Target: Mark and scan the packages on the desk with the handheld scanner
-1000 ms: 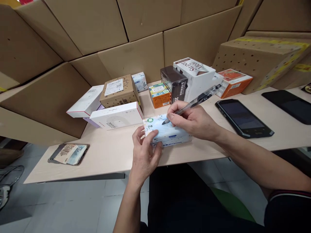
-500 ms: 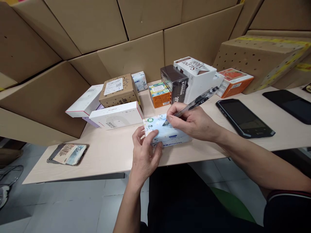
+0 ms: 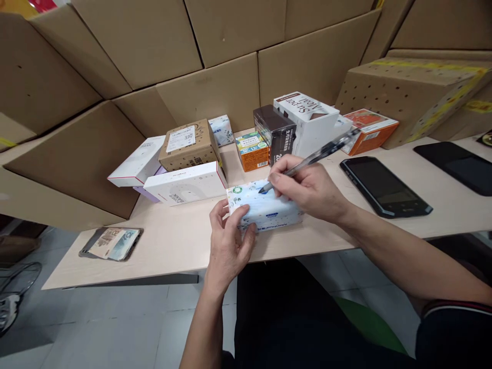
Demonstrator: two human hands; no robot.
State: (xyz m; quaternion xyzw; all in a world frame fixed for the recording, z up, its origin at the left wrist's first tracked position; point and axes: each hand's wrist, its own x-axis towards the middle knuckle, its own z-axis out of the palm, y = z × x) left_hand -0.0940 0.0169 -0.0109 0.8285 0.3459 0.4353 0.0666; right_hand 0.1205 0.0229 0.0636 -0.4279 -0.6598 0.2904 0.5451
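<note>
A light-blue, patterned tissue pack [image 3: 253, 207] lies near the table's front edge. My left hand [image 3: 230, 238] grips its left end, the thumb and fingers closed around the corner. My right hand [image 3: 307, 187] pinches a clear-barrelled pen [image 3: 321, 154], whose tip points down at the top of the pack near a blue printed mark. Whether the tip touches the wrapper I cannot tell. The right hand partly covers the pack's right end. Just behind the pack stand an orange box [image 3: 252, 152] and a dark brown box [image 3: 274, 130].
At the left are a white power bank box [image 3: 186, 184], a brown carton [image 3: 190, 146] and banknotes [image 3: 115, 243] on a phone-like case. A rugged handheld device [image 3: 384, 187] and a black phone [image 3: 457, 166] lie right. Large cardboard boxes [image 3: 219, 92] wall the back.
The right hand and pen have shifted slightly to the right, and the pen leans lower. My left hand keeps its grip on the tissue pack. The camera view has shifted slightly.
</note>
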